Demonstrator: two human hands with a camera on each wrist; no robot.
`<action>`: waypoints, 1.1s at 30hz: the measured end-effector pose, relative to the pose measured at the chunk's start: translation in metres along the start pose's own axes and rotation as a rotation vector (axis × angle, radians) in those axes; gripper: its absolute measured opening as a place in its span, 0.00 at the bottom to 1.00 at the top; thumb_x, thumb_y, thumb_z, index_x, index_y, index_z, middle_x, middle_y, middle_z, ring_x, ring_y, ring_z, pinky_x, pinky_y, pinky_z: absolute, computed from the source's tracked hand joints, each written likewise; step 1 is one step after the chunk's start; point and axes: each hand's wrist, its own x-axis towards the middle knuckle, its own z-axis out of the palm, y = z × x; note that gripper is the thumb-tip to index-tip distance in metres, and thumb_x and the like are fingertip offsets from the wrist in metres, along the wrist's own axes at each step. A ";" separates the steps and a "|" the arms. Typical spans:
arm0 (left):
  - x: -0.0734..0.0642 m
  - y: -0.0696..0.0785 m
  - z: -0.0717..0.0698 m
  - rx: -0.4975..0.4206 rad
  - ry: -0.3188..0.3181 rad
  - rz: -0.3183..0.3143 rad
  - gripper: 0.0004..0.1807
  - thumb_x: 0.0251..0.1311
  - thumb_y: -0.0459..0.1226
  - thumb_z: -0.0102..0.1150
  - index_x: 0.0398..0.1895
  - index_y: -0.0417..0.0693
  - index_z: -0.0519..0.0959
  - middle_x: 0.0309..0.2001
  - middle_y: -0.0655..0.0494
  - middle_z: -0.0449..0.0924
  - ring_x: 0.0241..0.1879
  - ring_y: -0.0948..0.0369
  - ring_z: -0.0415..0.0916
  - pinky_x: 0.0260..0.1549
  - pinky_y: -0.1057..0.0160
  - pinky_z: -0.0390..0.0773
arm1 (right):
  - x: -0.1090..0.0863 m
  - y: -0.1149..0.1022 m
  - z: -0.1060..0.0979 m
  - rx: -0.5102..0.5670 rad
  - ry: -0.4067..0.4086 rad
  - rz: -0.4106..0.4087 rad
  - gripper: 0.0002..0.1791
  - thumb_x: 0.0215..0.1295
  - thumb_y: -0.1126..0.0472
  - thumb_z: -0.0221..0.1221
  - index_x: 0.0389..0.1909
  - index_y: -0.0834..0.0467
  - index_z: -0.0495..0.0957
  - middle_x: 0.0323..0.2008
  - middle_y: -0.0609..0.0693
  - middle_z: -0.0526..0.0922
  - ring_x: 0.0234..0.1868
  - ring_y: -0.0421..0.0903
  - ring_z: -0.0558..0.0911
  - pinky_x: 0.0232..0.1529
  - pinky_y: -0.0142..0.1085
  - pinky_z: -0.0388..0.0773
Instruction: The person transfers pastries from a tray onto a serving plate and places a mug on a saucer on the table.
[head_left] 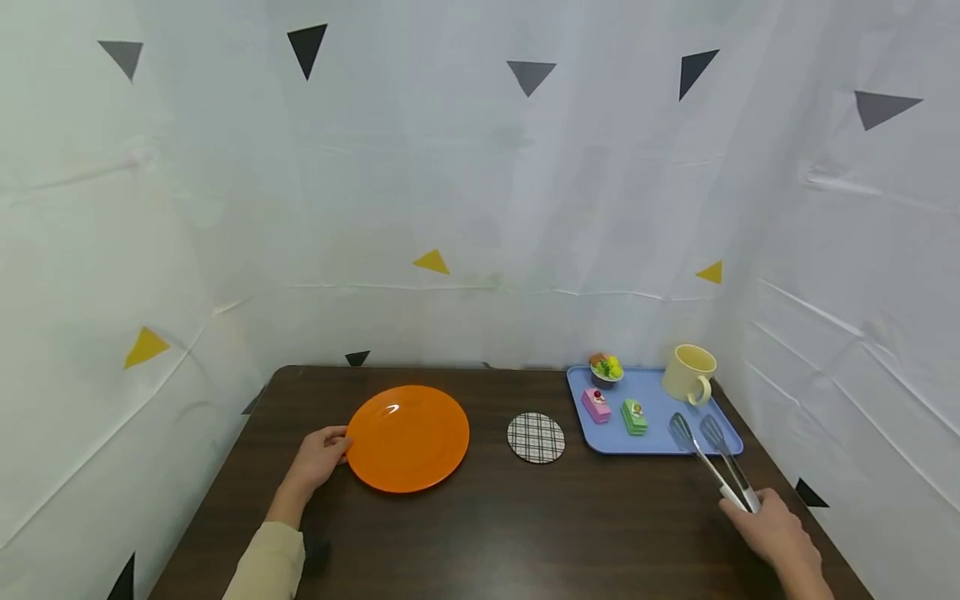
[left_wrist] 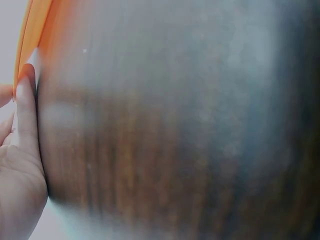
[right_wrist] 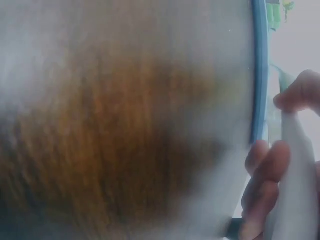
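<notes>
An orange plate point(head_left: 408, 438) lies on the dark wooden table, and my left hand point(head_left: 318, 458) pinches its left rim. In the left wrist view, thumb and fingers of that hand point(left_wrist: 22, 165) meet at the plate's edge point(left_wrist: 32, 35). My right hand point(head_left: 776, 533) grips metal tongs point(head_left: 723, 467) by the pale handles, their two arms spread apart. The heads of the tongs are over the front right part of a blue tray point(head_left: 648, 392). On this tray are a pink cake piece point(head_left: 596, 406), a green cake piece point(head_left: 634, 417), a small dark bowl of food point(head_left: 606, 372) and a yellow mug point(head_left: 689, 375).
A round checked coaster point(head_left: 536, 438) lies between plate and tray. White sheeting point(head_left: 480, 183) with grey, black and yellow triangles hangs behind the table point(head_left: 480, 542) and along both sides.
</notes>
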 end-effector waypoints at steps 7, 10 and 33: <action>0.002 -0.001 0.001 -0.023 -0.003 0.002 0.26 0.83 0.39 0.54 0.75 0.31 0.71 0.64 0.33 0.81 0.53 0.55 0.84 0.50 0.65 0.89 | -0.003 -0.003 -0.002 0.021 0.014 -0.054 0.58 0.68 0.23 0.56 0.69 0.74 0.63 0.49 0.73 0.80 0.42 0.62 0.81 0.34 0.52 0.78; 0.002 -0.003 0.002 -0.025 -0.007 -0.004 0.26 0.83 0.39 0.54 0.75 0.32 0.71 0.64 0.34 0.81 0.52 0.58 0.84 0.48 0.67 0.88 | -0.007 -0.008 -0.003 0.035 0.003 -0.084 0.60 0.66 0.19 0.56 0.70 0.73 0.65 0.47 0.70 0.80 0.41 0.59 0.79 0.32 0.47 0.75; 0.001 -0.003 -0.002 -0.016 -0.026 -0.005 0.27 0.83 0.42 0.56 0.75 0.34 0.71 0.64 0.36 0.81 0.55 0.55 0.84 0.54 0.61 0.89 | -0.004 -0.039 0.015 -0.056 -0.047 -0.159 0.63 0.62 0.15 0.56 0.78 0.64 0.67 0.60 0.75 0.79 0.43 0.61 0.81 0.34 0.54 0.78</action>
